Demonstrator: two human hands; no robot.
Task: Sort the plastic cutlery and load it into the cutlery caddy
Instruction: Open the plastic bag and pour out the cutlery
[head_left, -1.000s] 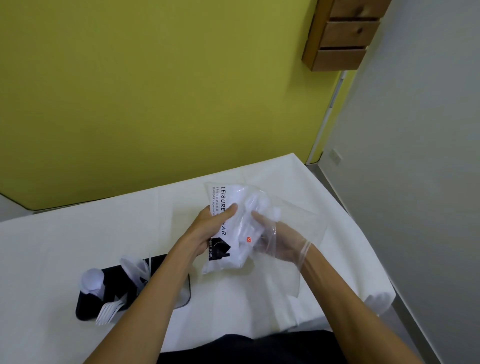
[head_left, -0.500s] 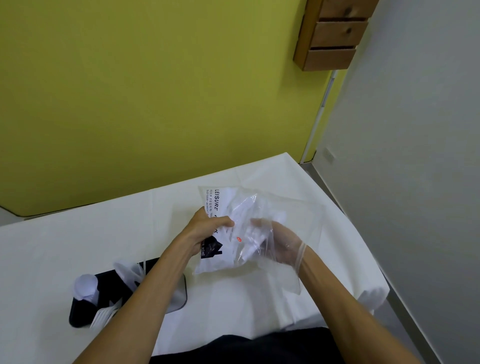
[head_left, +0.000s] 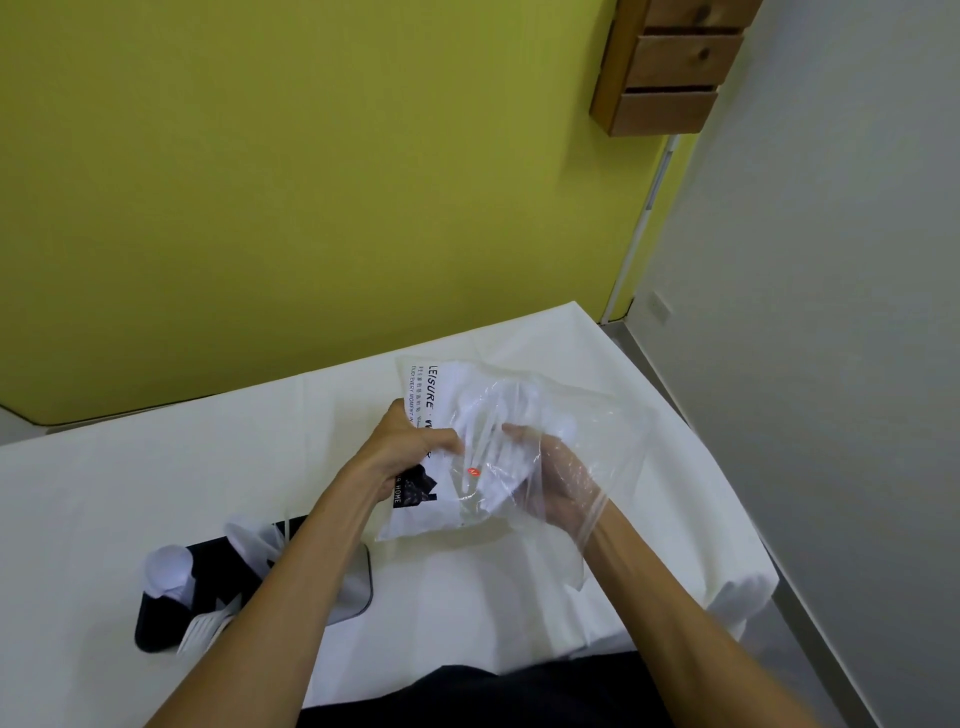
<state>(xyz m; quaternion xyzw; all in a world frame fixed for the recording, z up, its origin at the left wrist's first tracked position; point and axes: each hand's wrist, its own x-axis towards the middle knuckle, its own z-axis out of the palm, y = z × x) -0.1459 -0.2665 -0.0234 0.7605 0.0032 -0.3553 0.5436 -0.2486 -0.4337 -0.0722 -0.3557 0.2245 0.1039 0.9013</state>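
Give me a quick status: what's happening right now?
Left hand grips bag outside. Right hand inside bag, on white cutlery. Caddy part-loaded, behind left forearm. Nothing blocking.

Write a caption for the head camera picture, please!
Right hand reaches inside a clear bag of plastic cutlery; left hand holds it.

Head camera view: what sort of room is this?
Probably a plain indoor workroom: a table under a white cloth, a yellow-green wall, and small wooden drawers mounted high.
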